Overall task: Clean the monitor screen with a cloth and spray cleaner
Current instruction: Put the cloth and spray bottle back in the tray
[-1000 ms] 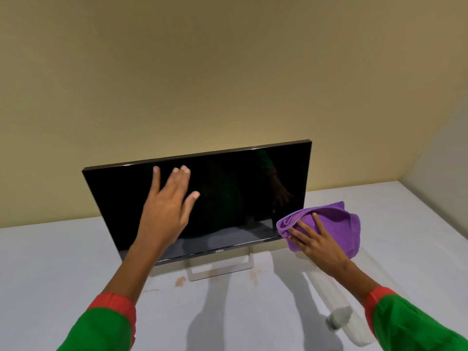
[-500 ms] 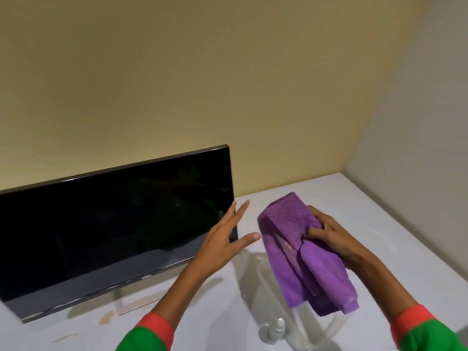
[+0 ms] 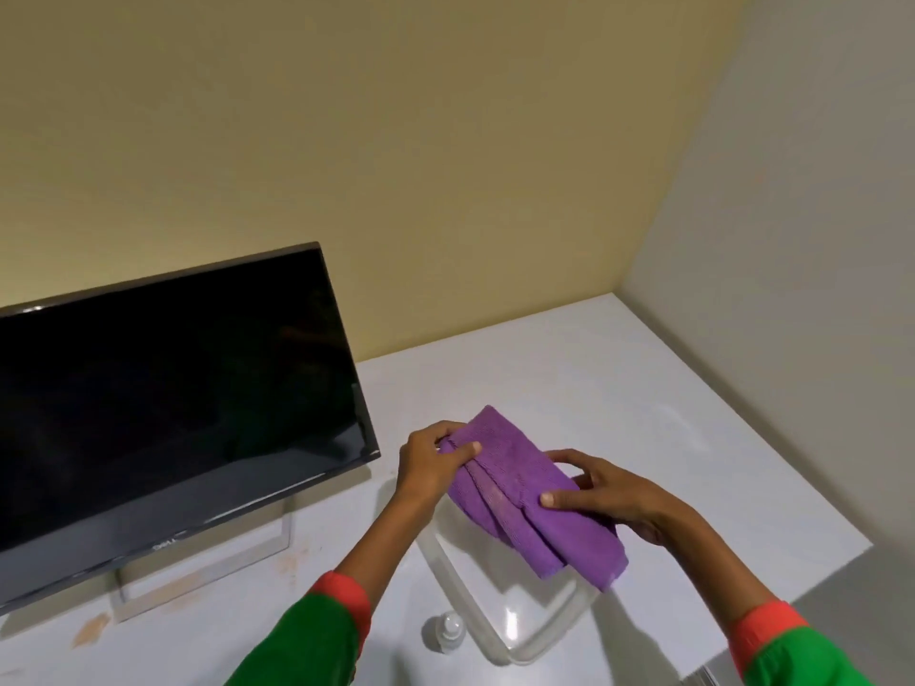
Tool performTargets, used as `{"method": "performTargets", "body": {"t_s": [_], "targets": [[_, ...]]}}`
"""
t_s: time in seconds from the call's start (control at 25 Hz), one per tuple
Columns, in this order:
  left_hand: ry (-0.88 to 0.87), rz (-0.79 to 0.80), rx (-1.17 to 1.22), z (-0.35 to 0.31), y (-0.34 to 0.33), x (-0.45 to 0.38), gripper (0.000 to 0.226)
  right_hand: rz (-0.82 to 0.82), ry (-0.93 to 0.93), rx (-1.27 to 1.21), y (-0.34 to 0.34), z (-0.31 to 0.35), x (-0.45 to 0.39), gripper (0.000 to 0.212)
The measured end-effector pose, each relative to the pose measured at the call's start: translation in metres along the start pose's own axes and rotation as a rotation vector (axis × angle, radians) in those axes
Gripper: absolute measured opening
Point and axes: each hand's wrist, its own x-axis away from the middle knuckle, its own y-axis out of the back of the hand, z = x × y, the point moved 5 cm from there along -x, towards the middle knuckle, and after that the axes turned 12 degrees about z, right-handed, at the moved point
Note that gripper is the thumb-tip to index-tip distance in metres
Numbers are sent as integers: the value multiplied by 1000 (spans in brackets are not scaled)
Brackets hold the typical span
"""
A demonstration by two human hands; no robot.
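A black monitor (image 3: 168, 388) stands on a silver stand at the left of the white table, its dark screen facing me. To its right I hold a folded purple cloth (image 3: 525, 492) in the air with both hands. My left hand (image 3: 435, 462) pinches the cloth's upper left end. My right hand (image 3: 609, 492) grips its right side, thumb on top. A small white spray bottle (image 3: 448, 631) stands on the table below the cloth, near the front edge.
A clear plastic container (image 3: 510, 616) sits on the white table (image 3: 643, 388) under the cloth, beside the spray bottle. Yellow wall behind, grey wall at the right. The table's right edge drops off near my right forearm.
My left hand left the screen, crossed to the right and took hold of the cloth. My right hand lifted the cloth off the screen's corner. The view swung right.
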Motion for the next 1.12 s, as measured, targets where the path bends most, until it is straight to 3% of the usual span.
{"method": "performTargets", "body": {"t_s": [0.12,0.2,0.4,0.56,0.64,0.84,0.96,1.04,1.12], "targets": [[98,0,-198,18,-15,-6,24,-47,-35,226,4,-21,6,85],[90,-24,-346,25,-24,-7,26,-96,-10,378,-1,-26,3,84],[-28,16,-703,33,-41,-6,21,-191,39,625,-24,-30,-11,54],[-24,43,-962,39,-49,-7,25,-212,11,487,-36,-48,-13,22],[-66,33,-1092,40,-54,-9,29,-290,0,547,-39,-53,-13,18],[-104,101,-1245,49,-66,-7,37,-438,-96,1230,-59,-46,-8,24],[-143,111,-1327,51,-68,-4,37,-500,-85,1434,-78,-36,5,36],[-206,252,-1309,53,-76,-2,39,-470,-70,1451,-91,-40,4,32],[-196,517,-1242,65,-86,-1,47,-410,-117,1408,-100,-45,-1,32]]}}
